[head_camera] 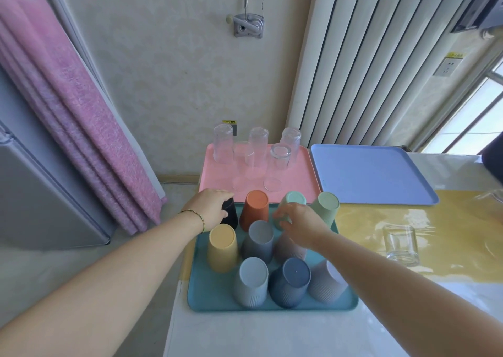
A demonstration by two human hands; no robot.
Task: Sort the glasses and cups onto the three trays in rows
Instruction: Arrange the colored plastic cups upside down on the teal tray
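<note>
Teal tray (212,288), inverted cups in rows: left hand (212,207) curled round the black cup (230,215) at the tray's 11 o'clock, right hand (302,220) gripping the mint cup (294,197) at 1 o'clock, both cups' axes vertical; stray glass (401,245) on the surface (381,220) at 3 o'clock, nearer the right hand.

The person's two arms are bare, from far back behind each grip right up to the fingers. The left hand (211,207) has a thin bracelet (194,216) just behind it, going round the wrist. The bracelet is a skinny string band, green with a little yellow gold in it, and it looks like two fine strands lying side by side. The right hand (299,220) has a bare wrist behind it.
</note>
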